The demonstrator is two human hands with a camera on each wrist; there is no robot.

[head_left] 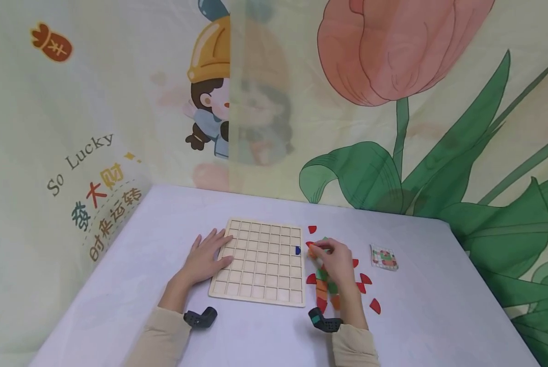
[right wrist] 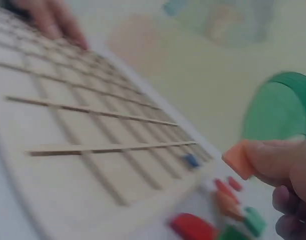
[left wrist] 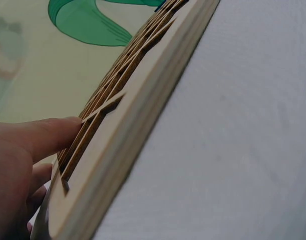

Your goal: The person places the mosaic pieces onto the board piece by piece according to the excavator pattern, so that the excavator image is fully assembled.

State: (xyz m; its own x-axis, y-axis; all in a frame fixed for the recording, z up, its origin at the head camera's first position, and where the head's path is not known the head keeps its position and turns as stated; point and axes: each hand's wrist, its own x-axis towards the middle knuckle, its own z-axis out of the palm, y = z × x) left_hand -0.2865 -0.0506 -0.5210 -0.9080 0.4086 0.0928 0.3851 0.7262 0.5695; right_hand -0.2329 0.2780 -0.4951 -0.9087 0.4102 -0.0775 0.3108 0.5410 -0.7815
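A light wooden grid board lies flat on the white table. My left hand rests on its left side, fingers spread over the edge; in the left wrist view the hand has a fingertip touching the grid ribs. My right hand is just off the board's right side, pinching a small orange block between thumb and finger, raised above the table. One dark blue piece sits in a cell of the right column. Under and around the right hand lie loose red, orange and green pieces, partly hidden by it.
Several red quarter-round pieces are scattered to the right of the board. Farther right lies a small pattern card with a coloured grid design. A printed curtain hangs behind the table's back edge.
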